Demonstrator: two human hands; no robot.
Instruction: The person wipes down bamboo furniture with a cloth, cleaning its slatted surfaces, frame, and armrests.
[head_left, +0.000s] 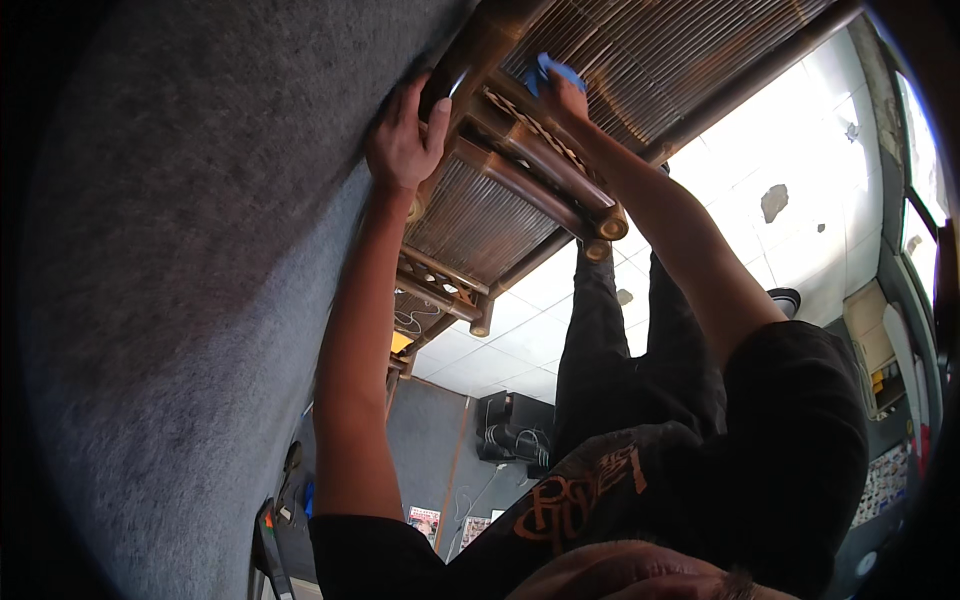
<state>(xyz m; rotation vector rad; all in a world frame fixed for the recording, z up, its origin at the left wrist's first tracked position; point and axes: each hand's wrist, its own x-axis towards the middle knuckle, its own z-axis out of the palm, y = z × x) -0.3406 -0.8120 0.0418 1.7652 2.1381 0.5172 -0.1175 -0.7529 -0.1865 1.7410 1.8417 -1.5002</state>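
A piece of dark bamboo furniture (525, 161), made of thick poles and thin slats, stands along a grey textured surface. My left hand (409, 135) grips a thick bamboo pole (450, 71) at the grey side, with the thumb over its near face and the other fingers partly hidden behind it. Farther right, my right hand (564, 94) holds a blue cloth (551, 73) against the slatted bamboo panel (637, 67). Part of the cloth is hidden by the fingers. Two pole ends jut out below my right forearm.
The grey surface (165, 262) fills the left side. Light floor tiles (795, 172) with broken patches lie right of the furniture. A lower bamboo section holds a white cable (412, 319) and a yellow item (401, 341). Black equipment with cables (514, 431) is by the far wall.
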